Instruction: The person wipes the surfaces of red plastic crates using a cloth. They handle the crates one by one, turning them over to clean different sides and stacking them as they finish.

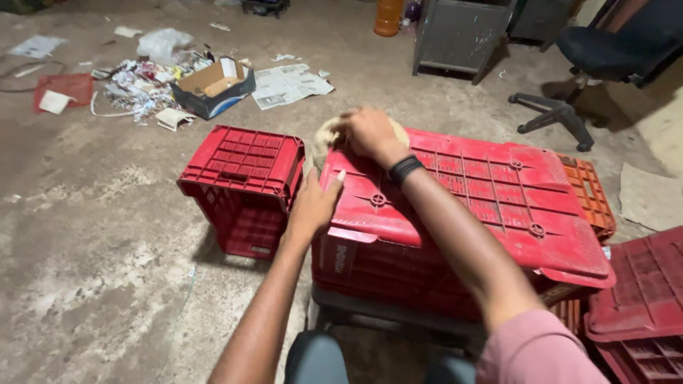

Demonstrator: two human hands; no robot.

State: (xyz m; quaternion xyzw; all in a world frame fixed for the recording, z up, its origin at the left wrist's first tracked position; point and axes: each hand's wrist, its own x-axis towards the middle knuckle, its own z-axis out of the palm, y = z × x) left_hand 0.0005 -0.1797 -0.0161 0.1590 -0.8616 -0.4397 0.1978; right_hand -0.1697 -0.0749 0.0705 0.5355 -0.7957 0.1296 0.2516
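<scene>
A large red plastic crate (469,192) lies upside down in front of me, its ribbed bottom facing up. My right hand (368,132) presses a crumpled beige cloth (324,139) against the crate's far left corner; a black band circles that wrist. My left hand (315,203) rests flat on the crate's left edge, fingers spread, holding nothing. A smaller red crate (242,185) lies tipped on its side just left of the big one.
An orange crate (589,193) sticks out behind the big crate, and more red crates (640,299) stand at the right. Scattered paper, a cardboard box (213,87) and newspaper (288,85) litter the concrete floor. A grey cabinet (459,35) and office chair (605,50) stand beyond.
</scene>
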